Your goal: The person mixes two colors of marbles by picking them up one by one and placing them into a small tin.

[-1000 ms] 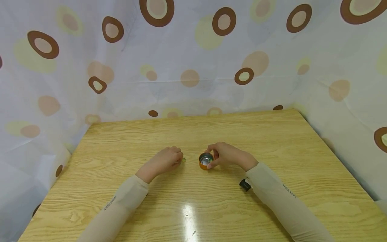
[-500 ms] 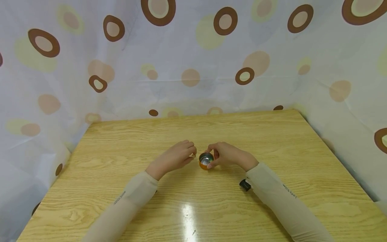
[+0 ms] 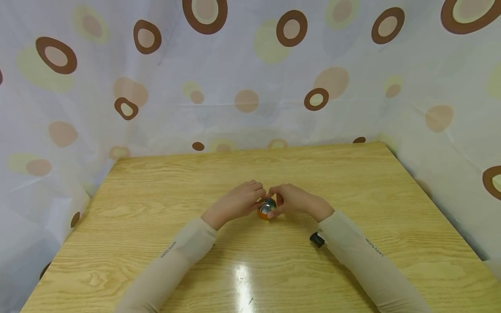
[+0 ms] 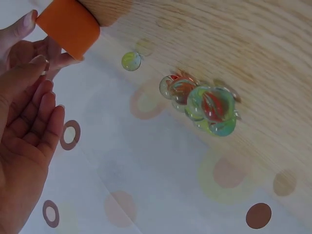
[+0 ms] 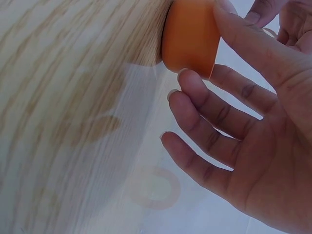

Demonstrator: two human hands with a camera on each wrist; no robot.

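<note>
A small orange cup (image 3: 264,214) with a shiny metal inside stands on the table. My right hand (image 3: 295,201) grips its rim, thumb on the near side and a finger on the far side; the other fingers spread beside it in the right wrist view. My left hand (image 3: 243,201) is at the cup's left edge, fingertips over the opening. Between its thumb and finger it pinches a small glassy marble (image 4: 45,68), mostly hidden. In the left wrist view, a yellow-green marble (image 4: 131,61) lies apart from a cluster of marbles (image 4: 209,105) with red and green swirls.
The wooden table (image 3: 332,169) runs back to a white curtain (image 3: 219,126) with brown and yellow round patterns, which also hangs at both sides. A small black device (image 3: 317,239) sits under the right wrist.
The left hand has moved right, lifting a marble from the table to the cup's rim. The right hand and the cup have stayed in place.
</note>
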